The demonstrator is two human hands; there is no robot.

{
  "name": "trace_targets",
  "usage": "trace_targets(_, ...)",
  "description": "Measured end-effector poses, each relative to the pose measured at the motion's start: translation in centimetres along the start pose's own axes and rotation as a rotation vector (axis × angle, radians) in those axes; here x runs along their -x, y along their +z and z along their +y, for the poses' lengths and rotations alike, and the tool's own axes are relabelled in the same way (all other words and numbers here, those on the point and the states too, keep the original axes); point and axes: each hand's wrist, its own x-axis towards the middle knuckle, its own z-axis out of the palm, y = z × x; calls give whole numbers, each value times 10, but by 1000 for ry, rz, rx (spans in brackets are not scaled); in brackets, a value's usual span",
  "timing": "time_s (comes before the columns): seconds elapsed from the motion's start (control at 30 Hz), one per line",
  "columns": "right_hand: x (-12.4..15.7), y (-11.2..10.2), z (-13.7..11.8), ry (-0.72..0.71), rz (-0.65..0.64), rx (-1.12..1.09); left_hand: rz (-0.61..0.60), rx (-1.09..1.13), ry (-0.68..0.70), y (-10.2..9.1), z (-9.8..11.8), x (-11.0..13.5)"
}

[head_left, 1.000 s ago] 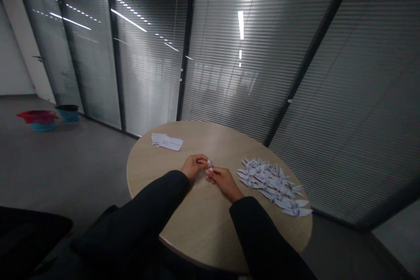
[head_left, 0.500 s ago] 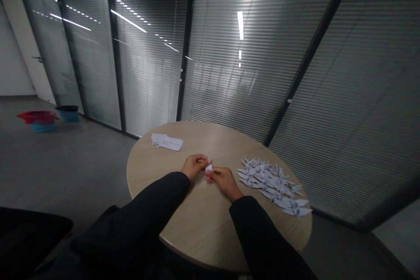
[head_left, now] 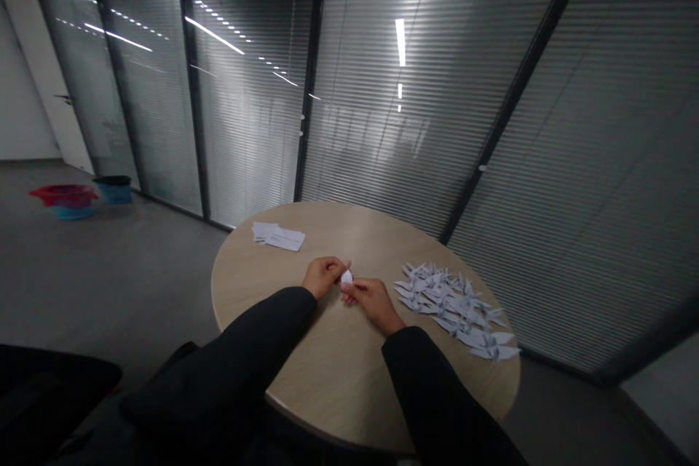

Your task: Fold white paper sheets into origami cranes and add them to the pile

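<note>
At the round pale-wood table [head_left: 333, 226], my left hand [head_left: 325, 276] and right hand [head_left: 373, 301] pinch a small white folded paper piece [head_left: 346, 277] between them; it should handle light and flimsy, best held at its creases.

On the round counter [head_left: 349, 226], a hand can pass along the far edge, between the loose white papers [head_left: 277, 237] and the heap of paper birds [head_left: 451, 309]. The left hand [head_left: 326, 277] and right hand [head_left: 373, 302], pinching a small folded paper [head_left: 346, 277], block the middle. Open counter lies near, between the dark sleeves [head_left: 256, 335].
</note>
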Motion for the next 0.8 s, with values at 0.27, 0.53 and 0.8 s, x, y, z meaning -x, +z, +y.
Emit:
trace_targets(0.27,-2,-3,2,8,42,-99,-344,118,-28,4,-1,1)
trace_targets(0.53,-3,-3,4,-5,39,-113,-422,156,-28,6,5,6)
trace_targets(0.8,-5,0,8,44,9,-124,-361,41,42,2,-7,2)
